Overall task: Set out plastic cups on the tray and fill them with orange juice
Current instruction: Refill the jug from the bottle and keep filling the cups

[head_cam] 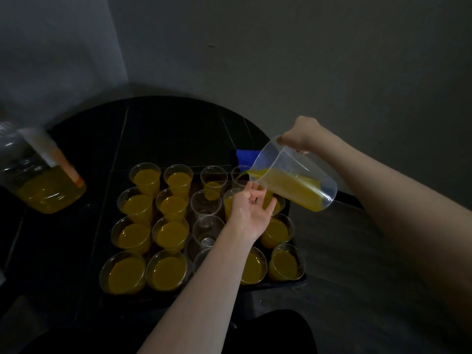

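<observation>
the bare left forearm, nearest the camera, is stretched over the black rectangular tray, and the left hand is held palm-up under the spout, its fingers loosely apart and clamped on nothing. the clear plastic measuring jug is gripped at its handle by the right hand, fingers wrapped tight round it, and is tipped toward the far row. a thin stream of orange juice is being poured into the clear plastic cup at the far right of the tray. the clear plastic cups stand in rows on the tray on the dark round worktop; most are filled, while three in the middle column appear empty and one at the back is only part full. a large clear plastic bottle of juice stands well apart at the left. the filling step is judged to be in hand and well advanced. next, the jug would need to be levelled before overflow and carried over the empty middle cups.
</observation>
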